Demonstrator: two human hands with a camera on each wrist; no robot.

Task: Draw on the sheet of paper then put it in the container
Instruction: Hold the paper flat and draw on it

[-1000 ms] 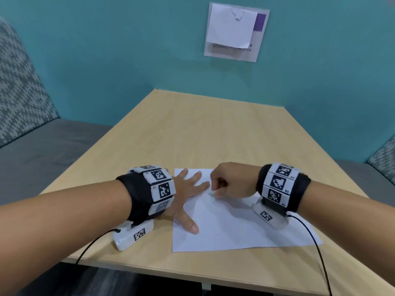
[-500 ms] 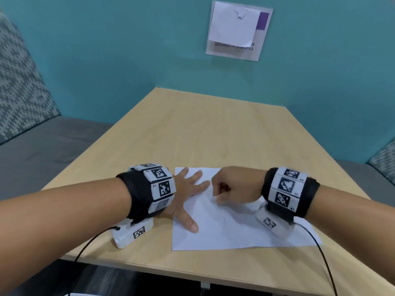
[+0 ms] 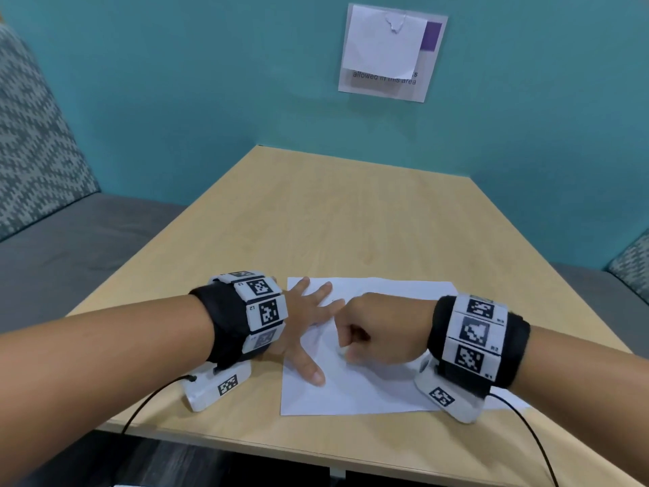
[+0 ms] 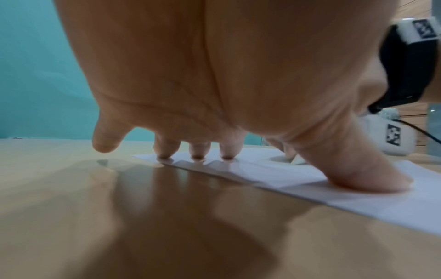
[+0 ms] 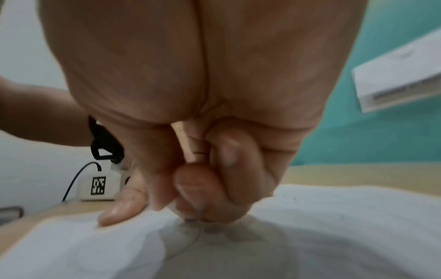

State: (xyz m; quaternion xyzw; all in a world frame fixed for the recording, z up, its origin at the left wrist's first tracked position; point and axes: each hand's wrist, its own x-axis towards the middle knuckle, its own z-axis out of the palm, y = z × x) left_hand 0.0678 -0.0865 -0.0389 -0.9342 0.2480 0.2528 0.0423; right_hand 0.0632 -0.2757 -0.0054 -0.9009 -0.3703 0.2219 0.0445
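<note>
A white sheet of paper (image 3: 368, 388) lies flat near the front edge of the wooden table (image 3: 351, 223). My left hand (image 3: 316, 332) is spread on the sheet's left part, with three fingertips (image 4: 197, 156) and the thumb (image 4: 362, 181) pressing the sheet (image 4: 274, 169) down. My right hand (image 3: 368, 332) is curled over the middle of the sheet and pinches a small pale drawing tool (image 3: 342, 351). In the right wrist view the tool's tip (image 5: 188, 217) touches the sheet (image 5: 334, 217), and a faint line runs from it. No container is in view.
A sign with a white note (image 3: 389, 52) hangs on the teal wall behind the table. Grey benches with patterned cushions stand at the left (image 3: 70, 247) and right (image 3: 597, 293). Cables trail from both wrist cameras over the front edge.
My right hand has slid a little toward me across the sheet with the drawing tool. The left hand and the sheet have stayed put.
</note>
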